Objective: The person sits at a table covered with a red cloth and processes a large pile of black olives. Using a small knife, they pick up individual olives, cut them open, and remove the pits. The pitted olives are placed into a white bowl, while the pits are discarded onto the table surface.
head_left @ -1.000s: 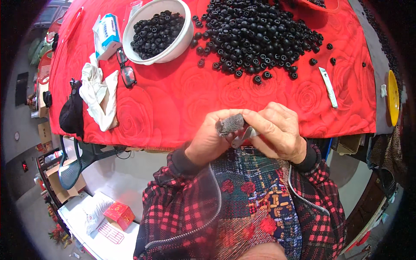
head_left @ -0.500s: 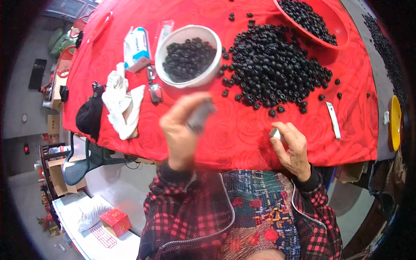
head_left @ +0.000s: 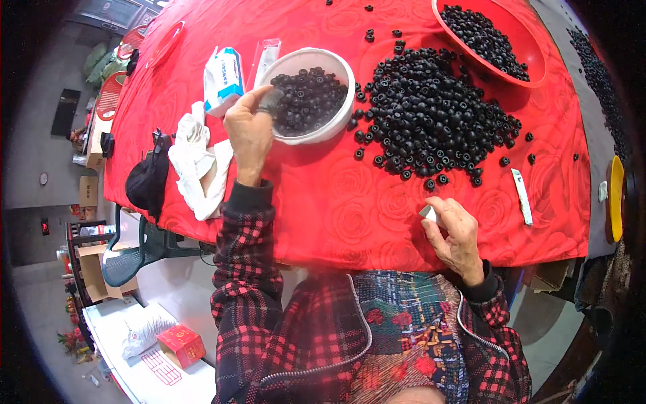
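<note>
My left hand (head_left: 249, 135) is raised over the left rim of the white bowl (head_left: 348, 101), which contains many small black round parts (head_left: 309, 97) with hollow centres. Its thumb and fingers are closed around a blurred dark-grey thing (head_left: 271, 102), too smeared to name. Low over the front of the red tablecloth (head_left: 350, 222), my right hand (head_left: 456, 232) pinches a small flat pale-grey piece (head_left: 428, 213) between thumb and fingers. Beyond that hand lies a large pile of the same black parts (head_left: 437, 114), a few of them loose at its near edge.
A tilted red basin (head_left: 535, 57) with more black parts stands at the far right. A narrow white strip (head_left: 522, 196) lies right of the pile. To the left are a blue-and-white box (head_left: 223, 81), a white cloth (head_left: 195, 161) and a black cap (head_left: 148, 178).
My left hand has moved away from me and left, from in front of the white bowl to its left rim, now covering the eyeglasses. My right hand stays nearly in place.
</note>
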`<state>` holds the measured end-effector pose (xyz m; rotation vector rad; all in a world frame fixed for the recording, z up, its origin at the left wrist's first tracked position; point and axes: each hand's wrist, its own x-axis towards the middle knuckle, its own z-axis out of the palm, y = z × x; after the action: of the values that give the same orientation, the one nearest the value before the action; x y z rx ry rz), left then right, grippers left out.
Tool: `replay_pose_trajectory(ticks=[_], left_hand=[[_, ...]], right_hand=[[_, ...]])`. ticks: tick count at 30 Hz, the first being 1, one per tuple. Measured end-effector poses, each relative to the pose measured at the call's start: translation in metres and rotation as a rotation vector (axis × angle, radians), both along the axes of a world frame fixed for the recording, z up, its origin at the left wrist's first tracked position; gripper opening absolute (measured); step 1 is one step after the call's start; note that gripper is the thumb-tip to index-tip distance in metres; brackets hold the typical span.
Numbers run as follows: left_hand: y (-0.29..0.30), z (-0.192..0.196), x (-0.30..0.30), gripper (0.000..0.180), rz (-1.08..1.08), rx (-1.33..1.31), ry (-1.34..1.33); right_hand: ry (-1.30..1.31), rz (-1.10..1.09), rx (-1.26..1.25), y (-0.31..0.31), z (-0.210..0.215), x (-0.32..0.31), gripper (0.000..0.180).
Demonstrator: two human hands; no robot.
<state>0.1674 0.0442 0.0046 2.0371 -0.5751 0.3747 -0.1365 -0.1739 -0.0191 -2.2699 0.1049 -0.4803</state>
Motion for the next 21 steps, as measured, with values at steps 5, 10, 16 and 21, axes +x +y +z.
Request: replay_pose_trajectory(ticks=[5,10,16,21], left_hand=[[-0.026,0.029,-0.075,0.024,-0.022,0.092,-0.317],[-0.041,-0.015,-0.123,0.023,-0.404,0.18,0.011],[-0.068,-0.035,-0.12,0.021,-0.529,0.284,-0.001],[-0.072,-0.034,-0.117,0.022,-0.558,0.356,0.05]], right_hand=[[0.019,-0.027,-0.007,-0.003,-0.001,-0.003,0.031],[-0.021,-0.018,0.001,0.0,-0.006,0.001,0.03],[-0.017,-0.022,-0.004,-0.002,-0.008,-0.001,0.03],[-0.034,-0.024,0.004,-0.001,-0.009,-0.001,0.029]])
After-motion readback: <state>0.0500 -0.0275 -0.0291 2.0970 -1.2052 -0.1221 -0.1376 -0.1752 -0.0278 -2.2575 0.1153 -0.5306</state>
